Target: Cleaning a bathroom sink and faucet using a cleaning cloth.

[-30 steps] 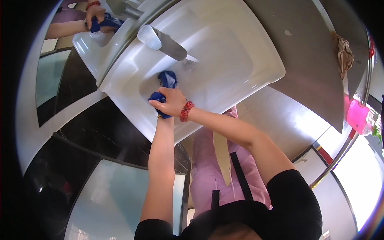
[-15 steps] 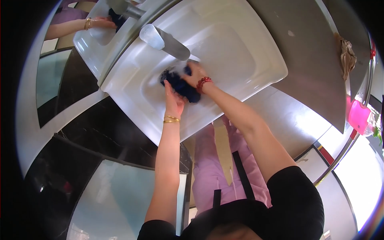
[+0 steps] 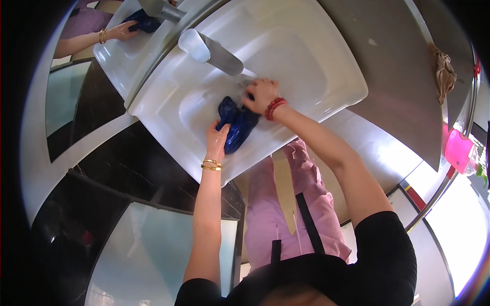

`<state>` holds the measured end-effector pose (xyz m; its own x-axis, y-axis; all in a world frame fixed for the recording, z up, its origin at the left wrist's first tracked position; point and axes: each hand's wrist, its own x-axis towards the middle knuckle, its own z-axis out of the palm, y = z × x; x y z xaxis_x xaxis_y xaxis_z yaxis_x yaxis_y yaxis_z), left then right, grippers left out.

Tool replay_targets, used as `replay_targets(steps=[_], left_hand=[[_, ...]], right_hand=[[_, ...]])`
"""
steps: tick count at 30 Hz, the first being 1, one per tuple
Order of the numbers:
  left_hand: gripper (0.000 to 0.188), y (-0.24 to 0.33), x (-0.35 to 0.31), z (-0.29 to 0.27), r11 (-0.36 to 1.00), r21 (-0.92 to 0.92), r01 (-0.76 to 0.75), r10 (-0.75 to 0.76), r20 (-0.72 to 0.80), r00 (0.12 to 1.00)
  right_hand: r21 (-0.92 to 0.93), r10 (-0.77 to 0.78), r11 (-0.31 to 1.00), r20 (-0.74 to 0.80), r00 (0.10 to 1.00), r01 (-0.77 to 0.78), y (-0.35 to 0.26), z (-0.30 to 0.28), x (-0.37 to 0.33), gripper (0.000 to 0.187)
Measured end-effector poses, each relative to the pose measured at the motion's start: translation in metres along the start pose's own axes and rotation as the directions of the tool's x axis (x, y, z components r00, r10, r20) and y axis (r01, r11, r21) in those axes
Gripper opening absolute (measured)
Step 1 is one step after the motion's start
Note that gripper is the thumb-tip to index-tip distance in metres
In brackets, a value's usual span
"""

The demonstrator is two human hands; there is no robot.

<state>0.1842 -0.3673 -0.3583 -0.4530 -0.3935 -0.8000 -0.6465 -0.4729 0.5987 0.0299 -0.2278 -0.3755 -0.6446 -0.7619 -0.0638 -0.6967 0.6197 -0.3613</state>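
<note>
A dark blue wet cloth [image 3: 236,125] lies in the bowl of a white washbasin [image 3: 316,66]. My left hand [image 3: 217,140], with gold bangles at the wrist, grips the cloth's lower end. My right hand [image 3: 260,94], with a red bead bracelet, holds its upper end just below the grey tap spout [image 3: 217,51]. Both hands are closed on the cloth inside the bowl.
A mirror [image 3: 115,43] behind the basin reflects a hand and the blue cloth. A grey counter [image 3: 403,66] runs to the right, with a crumpled brown rag [image 3: 444,71] on it and a pink container [image 3: 458,150] near its edge. Dark floor lies below left.
Both hands and the cloth shifted from the left part of the bowl toward its middle under the tap. The hands now hold the cloth stretched between them.
</note>
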Motion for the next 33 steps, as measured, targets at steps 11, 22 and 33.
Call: replay_targets(steps=[11,22,33], left_hand=[[0.042,-0.007,0.008,0.000,0.997,0.058,-0.052,0.057,-0.087,0.995],[0.042,-0.008,0.009,-0.001,0.994,0.013,-0.105,0.106,-0.174,0.979],[0.020,0.032,-0.079,-0.018,0.654,0.640,-0.404,0.597,-0.108,0.795]], right_hand=[[-0.012,0.170,0.985,0.100,0.980,-0.170,0.012,0.040,0.037,0.012],[0.218,0.300,0.918,0.163,0.940,-0.331,0.012,0.032,0.043,0.015],[0.503,0.007,0.859,0.179,0.984,-0.097,0.051,-0.025,-0.027,0.023]])
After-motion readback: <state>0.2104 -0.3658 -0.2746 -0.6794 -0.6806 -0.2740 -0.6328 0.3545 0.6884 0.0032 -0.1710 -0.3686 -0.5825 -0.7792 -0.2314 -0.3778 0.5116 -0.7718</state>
